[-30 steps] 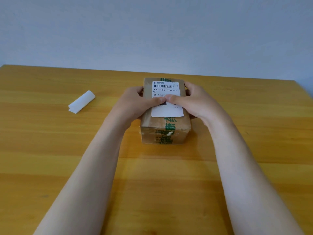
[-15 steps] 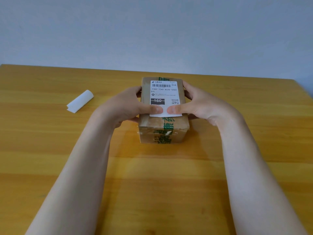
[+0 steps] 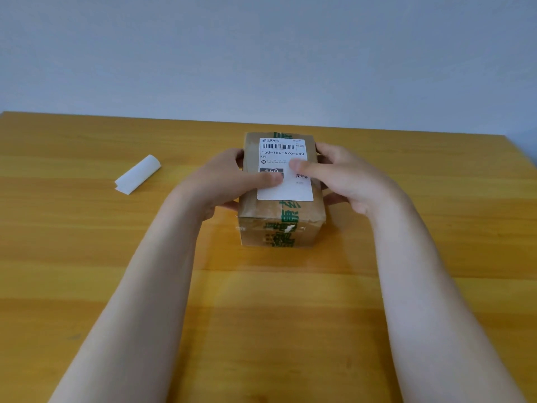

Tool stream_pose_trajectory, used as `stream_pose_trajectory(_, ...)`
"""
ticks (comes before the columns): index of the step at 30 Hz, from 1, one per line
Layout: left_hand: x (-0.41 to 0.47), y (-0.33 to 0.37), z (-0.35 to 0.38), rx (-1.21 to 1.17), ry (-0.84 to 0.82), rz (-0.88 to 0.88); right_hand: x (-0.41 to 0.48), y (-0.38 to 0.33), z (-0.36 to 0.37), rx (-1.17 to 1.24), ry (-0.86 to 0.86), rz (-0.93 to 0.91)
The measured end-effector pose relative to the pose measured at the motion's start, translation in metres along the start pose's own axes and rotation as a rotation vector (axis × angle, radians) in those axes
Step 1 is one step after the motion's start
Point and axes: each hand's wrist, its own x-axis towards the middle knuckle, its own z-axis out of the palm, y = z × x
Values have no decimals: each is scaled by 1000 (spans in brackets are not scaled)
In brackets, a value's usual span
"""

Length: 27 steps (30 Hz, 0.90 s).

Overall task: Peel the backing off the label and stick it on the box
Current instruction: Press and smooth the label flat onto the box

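A brown cardboard box [image 3: 290, 231] with green printed tape stands on the wooden table [image 3: 87, 257] in the middle. A white shipping label [image 3: 283, 191] with a barcode lies flat on the box's top. My left hand [image 3: 226, 181] clasps the box's left side, and its thumb presses on the label's left half. On the other side, my right hand [image 3: 348, 175] holds the box, with its thumb on the label's middle right. The peeled white backing [image 3: 137, 175] lies curled on the table, far left of the box.
The table's far edge meets a plain blue-grey wall [image 3: 261, 53]. Bare wood surrounds the box in front and on the right.
Both thumbs slid from the label's near edge back up toward its middle, the right thumb farther. Box and backing stay where they were.
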Motion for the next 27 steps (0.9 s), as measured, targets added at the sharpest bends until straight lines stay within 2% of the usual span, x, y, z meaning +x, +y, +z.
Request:
stream_pose_trajectory(5,4,2,12,-2,178,-25,-4,-11,16,-61,130,0)
stream_pose_trajectory(11,4,-1,9,42,195,28,-7,-12,15,-47,91,-7)
stream_pose_trajectory(27,-5,2,-10,73,-79,-20,-3,3,-9,-35,-188,-7)
